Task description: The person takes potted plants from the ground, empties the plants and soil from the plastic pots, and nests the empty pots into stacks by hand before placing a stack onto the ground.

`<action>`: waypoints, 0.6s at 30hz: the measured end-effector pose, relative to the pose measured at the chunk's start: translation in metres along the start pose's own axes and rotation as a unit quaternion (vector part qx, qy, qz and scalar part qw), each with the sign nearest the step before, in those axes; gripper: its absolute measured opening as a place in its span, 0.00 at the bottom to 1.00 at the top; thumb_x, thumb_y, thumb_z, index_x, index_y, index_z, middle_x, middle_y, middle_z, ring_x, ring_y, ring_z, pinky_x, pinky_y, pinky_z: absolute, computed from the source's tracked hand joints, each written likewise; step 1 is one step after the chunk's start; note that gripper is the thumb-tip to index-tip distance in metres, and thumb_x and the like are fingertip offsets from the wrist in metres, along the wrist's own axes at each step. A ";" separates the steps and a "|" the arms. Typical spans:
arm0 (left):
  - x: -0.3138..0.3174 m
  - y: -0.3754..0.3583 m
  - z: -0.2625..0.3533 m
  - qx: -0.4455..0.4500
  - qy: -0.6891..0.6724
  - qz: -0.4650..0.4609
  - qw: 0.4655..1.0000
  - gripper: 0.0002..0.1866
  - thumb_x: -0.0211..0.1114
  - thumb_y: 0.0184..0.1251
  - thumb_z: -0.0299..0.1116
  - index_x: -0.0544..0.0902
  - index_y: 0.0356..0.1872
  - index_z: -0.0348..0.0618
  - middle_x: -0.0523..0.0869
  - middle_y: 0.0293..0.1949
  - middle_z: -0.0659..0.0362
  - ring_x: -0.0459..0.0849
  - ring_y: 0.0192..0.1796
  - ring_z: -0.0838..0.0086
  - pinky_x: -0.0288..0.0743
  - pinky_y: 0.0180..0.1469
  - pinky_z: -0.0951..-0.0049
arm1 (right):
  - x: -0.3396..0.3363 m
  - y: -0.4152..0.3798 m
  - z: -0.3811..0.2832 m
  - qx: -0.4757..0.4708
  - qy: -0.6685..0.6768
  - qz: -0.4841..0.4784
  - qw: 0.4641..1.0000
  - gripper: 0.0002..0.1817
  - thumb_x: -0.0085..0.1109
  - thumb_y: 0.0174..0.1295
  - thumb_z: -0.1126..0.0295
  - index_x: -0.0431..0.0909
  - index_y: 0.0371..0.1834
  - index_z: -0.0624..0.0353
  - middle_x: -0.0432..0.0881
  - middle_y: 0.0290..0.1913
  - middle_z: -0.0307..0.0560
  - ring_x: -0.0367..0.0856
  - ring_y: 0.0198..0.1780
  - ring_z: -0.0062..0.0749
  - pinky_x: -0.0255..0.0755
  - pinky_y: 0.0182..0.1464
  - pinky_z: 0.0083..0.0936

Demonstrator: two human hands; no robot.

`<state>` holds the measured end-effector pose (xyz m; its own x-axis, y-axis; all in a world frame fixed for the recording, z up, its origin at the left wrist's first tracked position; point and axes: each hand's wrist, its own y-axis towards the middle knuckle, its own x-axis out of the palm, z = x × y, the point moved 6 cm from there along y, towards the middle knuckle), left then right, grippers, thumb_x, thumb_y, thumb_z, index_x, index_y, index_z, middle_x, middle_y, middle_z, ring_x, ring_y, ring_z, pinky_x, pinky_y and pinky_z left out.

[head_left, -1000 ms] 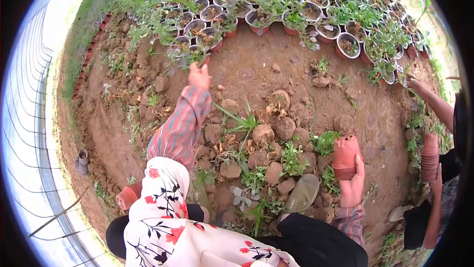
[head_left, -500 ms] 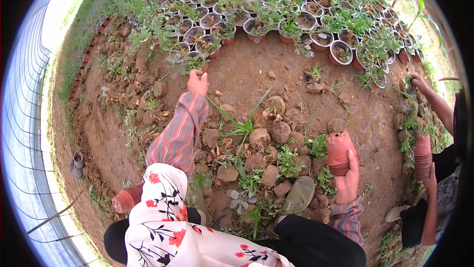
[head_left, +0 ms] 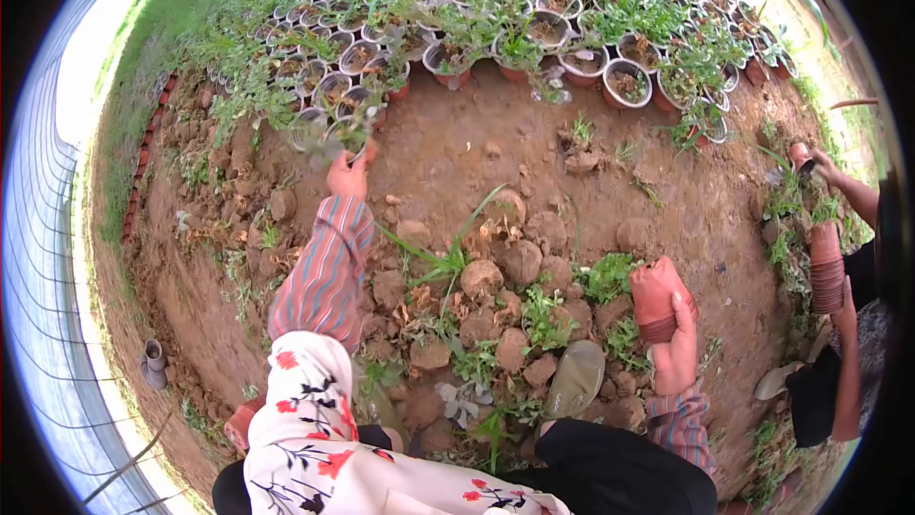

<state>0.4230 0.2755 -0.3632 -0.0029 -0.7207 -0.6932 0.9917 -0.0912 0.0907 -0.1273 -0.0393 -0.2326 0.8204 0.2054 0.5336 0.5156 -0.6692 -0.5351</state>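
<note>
My left hand (head_left: 350, 175) reaches to the near left edge of the packed pots. Its fingers are closed on the rim of a plant pot (head_left: 349, 137), partly hidden under leaves. My right hand (head_left: 675, 355) is wrapped round a stack of nested, reddish-brown plastic pots (head_left: 660, 298), held above the soil on the right. Between my arms lies a heap of pot-shaped soil clods (head_left: 521, 262) with uprooted green plants among them.
Rows of potted seedlings (head_left: 548, 29) fill the far side. At right, a co-worker's hand (head_left: 831, 172) holds one pot, the other a pot stack (head_left: 826, 272). My shoe (head_left: 576, 380) stands beside the clods. Another reddish pot stack (head_left: 242, 423) lies at lower left.
My view has shifted a little. My left hand stays at the row's edge, where the gripped pot now shows tilted. The co-worker's far hand has raised a pot into view.
</note>
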 end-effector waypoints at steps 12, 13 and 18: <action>-0.012 -0.306 0.320 0.585 -0.063 -0.462 0.664 0.11 0.64 0.54 0.26 0.75 0.38 0.46 0.73 0.33 0.57 0.72 0.38 0.59 0.71 0.41 0.62 | 0.033 0.027 0.029 -0.040 -0.050 0.010 0.998 0.21 0.57 0.64 0.68 0.70 0.57 0.67 0.79 0.53 0.48 0.78 0.55 0.35 0.73 0.59 0.31; -0.010 -0.318 0.328 0.565 -0.100 -0.473 0.669 0.12 0.66 0.53 0.28 0.75 0.39 0.46 0.73 0.33 0.57 0.72 0.38 0.59 0.71 0.40 0.62 | 0.058 0.017 0.024 0.004 0.013 -0.065 0.998 0.21 0.57 0.64 0.67 0.70 0.57 0.66 0.79 0.52 0.48 0.79 0.54 0.34 0.73 0.58 0.30; 0.019 -0.336 0.280 -0.027 -0.442 -0.433 0.785 0.29 0.72 0.55 0.37 0.66 0.55 0.49 0.73 0.45 0.62 0.74 0.46 0.70 0.74 0.51 0.64 | 0.053 0.010 0.024 0.042 0.061 -0.114 0.991 0.23 0.56 0.66 0.66 0.67 0.61 0.66 0.76 0.56 0.49 0.76 0.57 0.33 0.72 0.61 0.34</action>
<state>0.0541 0.1000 -0.2071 -0.7436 -0.6025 0.2901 0.5728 -0.7977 -0.1885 -0.0722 -0.0184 -0.2250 0.6460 0.2532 0.7201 0.7075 -0.5526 -0.4405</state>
